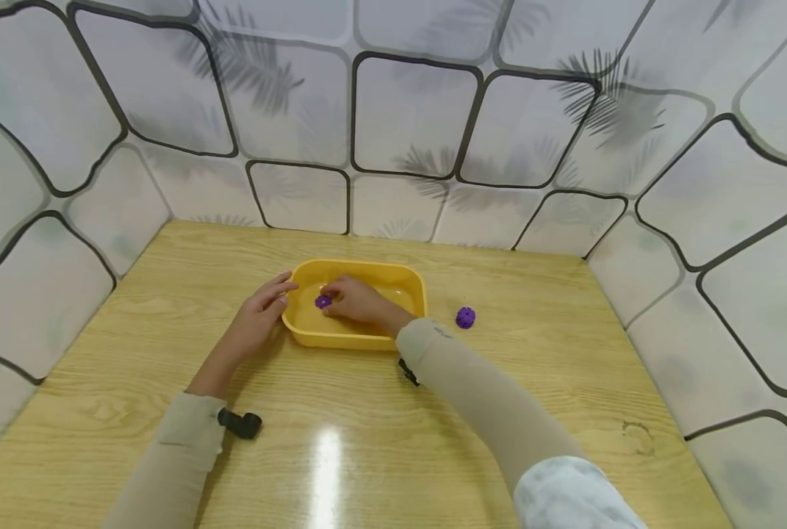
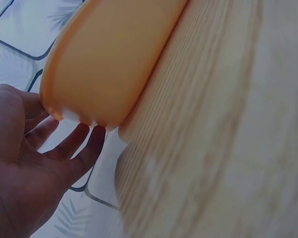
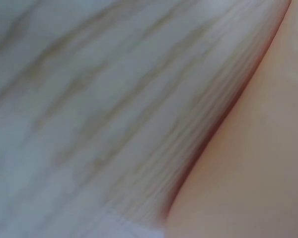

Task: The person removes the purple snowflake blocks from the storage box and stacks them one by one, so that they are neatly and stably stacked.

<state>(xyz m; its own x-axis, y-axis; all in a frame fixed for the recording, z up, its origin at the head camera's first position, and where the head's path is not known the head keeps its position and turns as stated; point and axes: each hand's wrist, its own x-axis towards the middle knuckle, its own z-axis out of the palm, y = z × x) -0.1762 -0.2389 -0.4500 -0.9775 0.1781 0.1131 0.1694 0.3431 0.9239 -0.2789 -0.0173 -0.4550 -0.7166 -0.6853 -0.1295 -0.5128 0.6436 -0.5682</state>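
Note:
A yellow plastic basin sits on the wooden table. My left hand holds its left end, with a digit at the rim and fingertips against the outer wall, as the left wrist view shows. Inside the basin, my right hand pinches a small purple flower-shaped piece between thumb and fingers. Right of the basin lies a cluster of purple flower-shaped pieces. The right wrist view has only the basin's outer wall and blurred table, with the hand out of sight.
The wooden table meets patterned panels at the back and both sides. Black wrist devices are strapped to both sleeves. My right forearm crosses over the basin's near right edge.

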